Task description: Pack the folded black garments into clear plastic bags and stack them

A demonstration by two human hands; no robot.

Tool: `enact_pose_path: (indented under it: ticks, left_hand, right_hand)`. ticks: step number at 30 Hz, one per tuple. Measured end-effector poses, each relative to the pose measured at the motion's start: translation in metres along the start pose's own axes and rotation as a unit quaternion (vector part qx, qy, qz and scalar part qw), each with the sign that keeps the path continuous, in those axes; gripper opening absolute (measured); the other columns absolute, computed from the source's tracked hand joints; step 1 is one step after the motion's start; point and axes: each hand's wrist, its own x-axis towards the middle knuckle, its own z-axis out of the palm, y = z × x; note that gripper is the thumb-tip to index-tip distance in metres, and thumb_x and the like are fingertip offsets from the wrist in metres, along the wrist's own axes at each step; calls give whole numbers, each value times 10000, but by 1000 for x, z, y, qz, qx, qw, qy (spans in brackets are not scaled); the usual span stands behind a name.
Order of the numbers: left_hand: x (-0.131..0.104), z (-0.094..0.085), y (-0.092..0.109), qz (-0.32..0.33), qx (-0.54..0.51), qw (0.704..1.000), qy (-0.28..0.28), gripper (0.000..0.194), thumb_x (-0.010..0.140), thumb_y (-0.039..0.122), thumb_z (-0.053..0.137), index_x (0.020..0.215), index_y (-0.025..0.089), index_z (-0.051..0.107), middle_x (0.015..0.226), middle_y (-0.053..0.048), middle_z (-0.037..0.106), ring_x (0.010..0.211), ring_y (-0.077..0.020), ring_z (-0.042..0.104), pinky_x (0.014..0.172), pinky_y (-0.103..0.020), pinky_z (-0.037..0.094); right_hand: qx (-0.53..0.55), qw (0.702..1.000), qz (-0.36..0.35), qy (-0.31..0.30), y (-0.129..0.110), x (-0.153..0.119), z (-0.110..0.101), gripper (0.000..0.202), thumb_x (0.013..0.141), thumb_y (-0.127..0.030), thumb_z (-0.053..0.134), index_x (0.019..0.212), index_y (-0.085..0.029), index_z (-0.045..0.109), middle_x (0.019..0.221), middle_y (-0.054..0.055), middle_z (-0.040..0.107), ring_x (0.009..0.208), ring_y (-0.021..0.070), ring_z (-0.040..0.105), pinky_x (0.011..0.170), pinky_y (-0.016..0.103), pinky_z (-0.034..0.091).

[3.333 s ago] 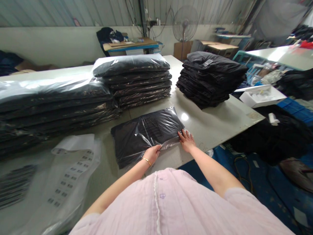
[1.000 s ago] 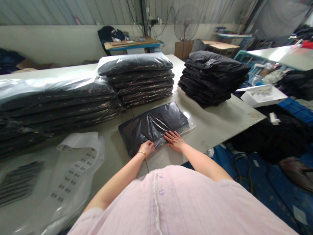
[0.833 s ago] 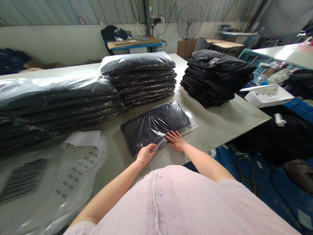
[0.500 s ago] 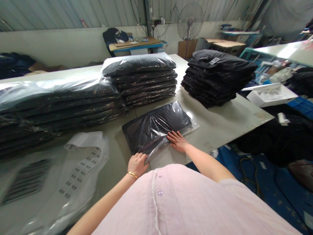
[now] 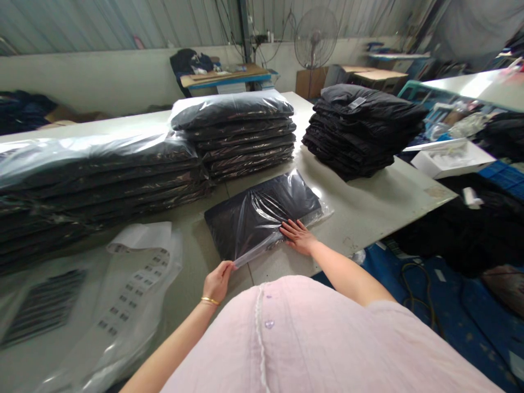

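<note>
A folded black garment (image 5: 262, 210) lies flat on the table inside a clear plastic bag (image 5: 256, 251). My left hand (image 5: 219, 279) pinches the near left corner of the bag and holds its edge pulled taut toward me. Spread flat, my right hand (image 5: 298, 237) presses on the near edge of the bagged garment with its fingers apart. Behind it rises a stack of bagged black garments (image 5: 245, 136), and a second bagged stack (image 5: 102, 174) stands to the left. On the right sits a pile of unbagged folded black garments (image 5: 364, 131).
Clear plastic bags (image 5: 164, 289) and a strip of printed labels (image 5: 135, 286) cover the near left of the table (image 5: 393, 204). A white box (image 5: 452, 158) stands past the table's right edge. Dark cloth (image 5: 450, 234) is heaped below it. A fan (image 5: 315, 38) stands behind.
My left hand has moved slightly left and toward me, drawing the bag's corner out into a taut fold. My right hand stays flat in the same place.
</note>
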Motion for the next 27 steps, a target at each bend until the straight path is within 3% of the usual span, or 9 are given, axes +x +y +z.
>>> enact_pose_path:
  ticks: [5,9,14,18,21,24,27]
  left_hand:
    - [16,7,-10,-158,-208,965,12,469,711,623,582,862,184,645,725,-52,731,655,-172,643,559,-251,478]
    - [30,13,-20,-238,-268,934,-8,543,553,660,681,766,165,611,661,-73,713,537,-147,597,477,-237,420]
    - [32,16,-30,-250,-277,928,-11,570,517,687,689,753,177,588,670,-57,716,520,-130,580,491,-234,409]
    - [31,19,-36,-244,-303,921,-9,561,519,674,706,755,180,582,683,-54,724,541,-122,585,516,-226,413]
    - [31,20,-38,-238,-305,922,-8,540,529,657,714,741,177,585,645,-45,716,490,-106,547,485,-217,379]
    - [31,19,-39,-232,-313,921,-11,514,534,628,730,741,179,590,622,-39,711,466,-102,531,474,-219,376]
    - [31,18,-40,-231,-321,919,-16,504,526,617,736,734,184,585,620,-36,710,461,-104,531,472,-224,382]
  right_hand:
    - [-2,1000,-7,4,1,-3,0,628,957,-448,409,1532,-325,189,1593,-37,170,1483,221,61,1205,479,47]
    - [1,1000,-1,8,-2,-5,-2,629,952,-436,435,1527,-319,211,1589,-29,193,1482,228,78,1202,489,62]
    - [22,999,24,39,-15,-2,-11,524,963,-457,419,1465,-310,385,1551,-5,324,1468,228,173,1193,501,112]
    - [24,994,49,90,-33,9,-23,414,947,-442,478,1290,-242,595,1445,47,489,1427,263,274,1178,495,156]
    - [32,992,51,112,-48,23,-38,369,909,-424,563,1210,-226,645,1336,76,572,1329,267,403,1124,444,274]
    - [54,995,46,69,-59,40,-52,334,866,-403,631,1168,-265,667,1178,68,631,1143,242,529,994,393,397]
    - [94,994,57,24,-63,56,-59,164,855,-347,642,967,-265,729,1045,51,644,1044,216,567,912,339,435]
